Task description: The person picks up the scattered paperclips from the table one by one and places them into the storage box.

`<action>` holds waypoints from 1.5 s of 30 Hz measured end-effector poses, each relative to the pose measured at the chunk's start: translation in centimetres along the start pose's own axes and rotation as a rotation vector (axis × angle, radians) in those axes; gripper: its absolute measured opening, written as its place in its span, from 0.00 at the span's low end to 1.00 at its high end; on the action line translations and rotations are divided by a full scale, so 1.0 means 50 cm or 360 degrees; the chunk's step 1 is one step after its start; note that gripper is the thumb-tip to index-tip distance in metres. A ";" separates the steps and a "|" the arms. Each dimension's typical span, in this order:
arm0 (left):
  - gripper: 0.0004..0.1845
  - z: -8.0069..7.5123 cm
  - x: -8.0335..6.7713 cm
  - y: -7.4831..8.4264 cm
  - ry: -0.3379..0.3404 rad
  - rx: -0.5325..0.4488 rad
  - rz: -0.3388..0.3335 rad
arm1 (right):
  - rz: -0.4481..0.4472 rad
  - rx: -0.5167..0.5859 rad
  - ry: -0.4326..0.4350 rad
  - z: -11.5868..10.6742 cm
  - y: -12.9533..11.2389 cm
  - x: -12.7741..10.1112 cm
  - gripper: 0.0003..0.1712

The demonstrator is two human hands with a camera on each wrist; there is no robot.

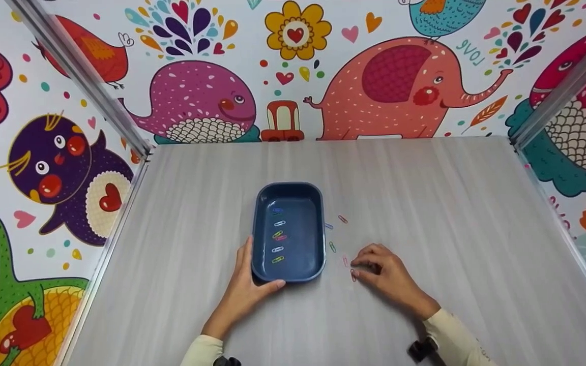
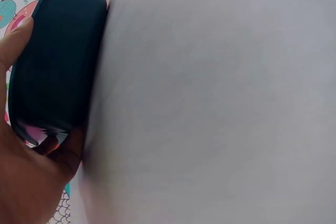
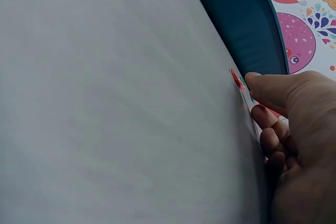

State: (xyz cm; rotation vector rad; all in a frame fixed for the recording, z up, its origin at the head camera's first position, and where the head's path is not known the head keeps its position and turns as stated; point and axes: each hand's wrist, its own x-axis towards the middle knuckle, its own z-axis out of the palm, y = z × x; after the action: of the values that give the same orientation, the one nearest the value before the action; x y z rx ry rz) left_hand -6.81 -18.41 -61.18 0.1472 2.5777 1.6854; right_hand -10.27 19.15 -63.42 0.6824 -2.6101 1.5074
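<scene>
A dark blue rectangular tray (image 1: 300, 229) stands on the table, with several coloured paper clips (image 1: 279, 223) in a column along its left half. My left hand (image 1: 247, 287) grips its near left corner, thumb at the near rim and fingers along the left side. Right of the tray, my right hand (image 1: 387, 274) is low over the table, thumb and forefinger apart. A red paper clip (image 1: 353, 275) lies at the thumb tip, also visible in the right wrist view; a pink paper clip (image 1: 345, 262) is just left of the fingertips. Neither appears pinched.
Between tray and right hand lie a green paper clip (image 1: 332, 247), a blue paper clip (image 1: 329, 226) near the tray's right wall and a red paper clip (image 1: 343, 219) farther back. Cartoon-printed walls (image 1: 293, 76) with metal posts (image 1: 84, 76) enclose the grey table (image 1: 196, 203).
</scene>
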 end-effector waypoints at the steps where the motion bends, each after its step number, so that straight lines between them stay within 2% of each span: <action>1: 0.71 -0.001 0.000 -0.001 0.0003 0.0000 0.0005 | -0.0013 0.0003 0.0006 0.001 -0.001 0.001 0.12; 9: 0.72 0.000 -0.015 -0.009 0.0018 0.0011 -0.0001 | -0.0121 -0.0037 -0.0020 0.011 0.000 -0.005 0.12; 22: 0.72 0.001 -0.009 0.001 0.0022 -0.0011 0.0014 | -0.0269 -0.0092 0.0010 0.004 -0.009 0.001 0.13; 28: 0.72 0.000 -0.008 -0.001 0.0010 -0.0011 0.0013 | -0.0206 -0.0088 -0.0007 0.005 -0.010 0.000 0.12; 33: 0.72 0.001 -0.005 -0.003 0.0003 -0.0012 0.0010 | -0.0116 0.0023 -0.0051 -0.005 -0.007 -0.001 0.14; 41: 0.72 0.002 -0.007 0.002 0.0002 -0.0007 -0.0038 | -0.0152 0.0060 -0.0162 -0.024 -0.011 0.001 0.09; 45: 0.72 0.000 -0.004 0.003 -0.0001 -0.0002 -0.0051 | -0.0092 0.0098 -0.0178 -0.028 -0.020 0.009 0.09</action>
State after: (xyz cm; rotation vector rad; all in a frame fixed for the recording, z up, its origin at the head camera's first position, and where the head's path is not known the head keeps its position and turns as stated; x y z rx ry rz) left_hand -6.62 -18.38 -61.05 0.1058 2.5645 1.6763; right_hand -10.51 19.75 -61.78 0.8642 -2.6072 1.5829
